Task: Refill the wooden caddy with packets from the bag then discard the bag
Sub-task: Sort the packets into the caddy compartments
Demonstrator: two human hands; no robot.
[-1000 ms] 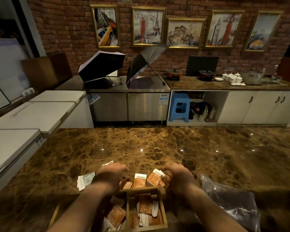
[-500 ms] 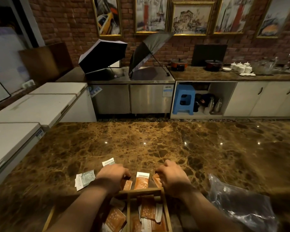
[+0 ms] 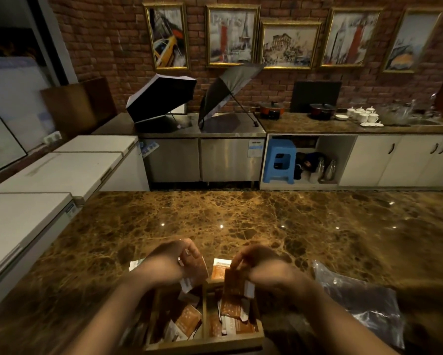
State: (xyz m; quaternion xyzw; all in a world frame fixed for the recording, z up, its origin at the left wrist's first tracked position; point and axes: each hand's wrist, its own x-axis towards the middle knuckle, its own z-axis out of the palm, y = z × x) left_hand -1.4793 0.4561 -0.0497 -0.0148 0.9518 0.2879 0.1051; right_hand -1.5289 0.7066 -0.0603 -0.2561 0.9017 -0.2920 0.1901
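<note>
The wooden caddy (image 3: 205, 340) stands at the near edge of the brown marble counter (image 3: 240, 221), its two compartments holding several orange packets (image 3: 187, 322). My left hand (image 3: 169, 260) is shut on an orange packet (image 3: 196, 270) just above the caddy's far left side. My right hand (image 3: 261, 262) is shut on another orange packet (image 3: 234, 284) over the right compartment. One orange packet (image 3: 219, 270) lies on the counter between my hands. A pale packet (image 3: 135, 263) shows left of my left hand. The clear plastic bag (image 3: 363, 303) lies crumpled on the counter to the right.
White chest freezers (image 3: 36, 201) border the counter on the left. Across the aisle are steel cabinets with two open umbrellas (image 3: 164, 96), a blue stool (image 3: 279, 160), pots and white cups on the back counter (image 3: 363, 116), and framed pictures on a brick wall.
Both hands have lifted packets off the counter and brought them back over the caddy. The view tilted up slightly.
</note>
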